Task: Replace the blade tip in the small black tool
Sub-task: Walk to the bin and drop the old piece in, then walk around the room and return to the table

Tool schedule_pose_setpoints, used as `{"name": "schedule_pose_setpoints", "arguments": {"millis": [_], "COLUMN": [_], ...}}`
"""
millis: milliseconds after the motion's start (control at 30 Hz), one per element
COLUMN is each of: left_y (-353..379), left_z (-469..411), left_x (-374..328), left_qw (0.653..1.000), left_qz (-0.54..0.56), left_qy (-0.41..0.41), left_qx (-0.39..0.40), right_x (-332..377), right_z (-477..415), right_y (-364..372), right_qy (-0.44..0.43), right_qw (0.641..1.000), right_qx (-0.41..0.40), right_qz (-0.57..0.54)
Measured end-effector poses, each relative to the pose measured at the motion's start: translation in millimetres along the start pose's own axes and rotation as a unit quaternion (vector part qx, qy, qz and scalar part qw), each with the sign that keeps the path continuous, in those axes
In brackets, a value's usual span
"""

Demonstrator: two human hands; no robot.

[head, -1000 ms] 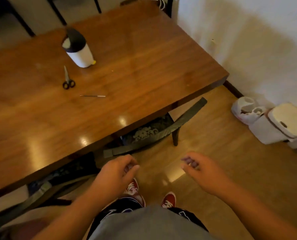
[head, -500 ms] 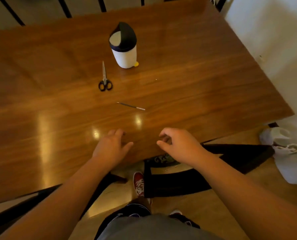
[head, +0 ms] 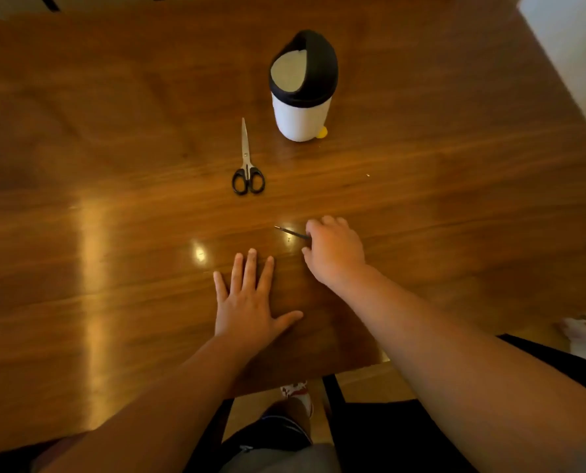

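Two hands over the desk (head: 114, 302) near its front edge: left hand (head: 247, 302) flat, fingers spread, empty; right hand (head: 334, 250) curled, pinching the thin black tool (head: 289, 231). White bin (head: 301, 93), black swing lid shut, contents hidden, stands toward the far edge beside scissors (head: 247, 165).

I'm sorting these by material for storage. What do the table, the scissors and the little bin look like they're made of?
Table: wood or wood veneer, glossy varnish; visible grain and bright light reflections.
Scissors: pale metal blades, black handles, probably plastic.
Bin: smooth white body with a black domed lid, most likely plastic; too small to be sure.
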State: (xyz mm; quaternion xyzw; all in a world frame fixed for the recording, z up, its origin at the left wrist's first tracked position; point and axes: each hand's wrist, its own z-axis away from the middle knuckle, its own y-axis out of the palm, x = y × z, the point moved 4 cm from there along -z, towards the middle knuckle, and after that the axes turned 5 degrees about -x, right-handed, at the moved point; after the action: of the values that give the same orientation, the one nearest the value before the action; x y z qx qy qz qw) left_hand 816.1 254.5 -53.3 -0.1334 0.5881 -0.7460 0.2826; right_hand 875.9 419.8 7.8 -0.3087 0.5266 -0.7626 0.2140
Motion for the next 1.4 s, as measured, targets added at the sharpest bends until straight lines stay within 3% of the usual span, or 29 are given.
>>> {"name": "schedule_pose_setpoints", "arguments": {"millis": [567,800,1033,1133,1233,1300,1400], "left_y": [6,5,1,-6,-7,-4,11], "left_z": [2,11,64,100,140,171,220], "left_x": [3,3,-4,-14,-27,-40,-61], "left_qw": [1.0,1.0,0.999,0.994,0.976,0.962,0.962], "left_qz": [0.009,0.01,0.044,0.085,0.17,0.22,0.23], "left_qy": [0.014,0.013,-0.013,-0.036,-0.069,-0.092,-0.121], "left_qx": [-0.019,-0.017,0.023,0.059,0.118,0.133,0.086], "right_x": [13,6,-10,-18,-29,-35,-38], "right_z": [-20,16,102,148,192,218,253], "right_y": [20,2,-13,-17,-18,-17,-8], "right_qy": [0.003,0.026,0.191,0.226,0.231,0.216,0.143], "right_qw": [0.998,0.98,0.876,0.83,0.809,0.809,0.839], "right_qx": [0.04,0.002,0.098,0.161,0.205,0.223,0.262], "right_qz": [0.057,-0.195,-0.432,-0.483,-0.501,-0.5,-0.455]}}
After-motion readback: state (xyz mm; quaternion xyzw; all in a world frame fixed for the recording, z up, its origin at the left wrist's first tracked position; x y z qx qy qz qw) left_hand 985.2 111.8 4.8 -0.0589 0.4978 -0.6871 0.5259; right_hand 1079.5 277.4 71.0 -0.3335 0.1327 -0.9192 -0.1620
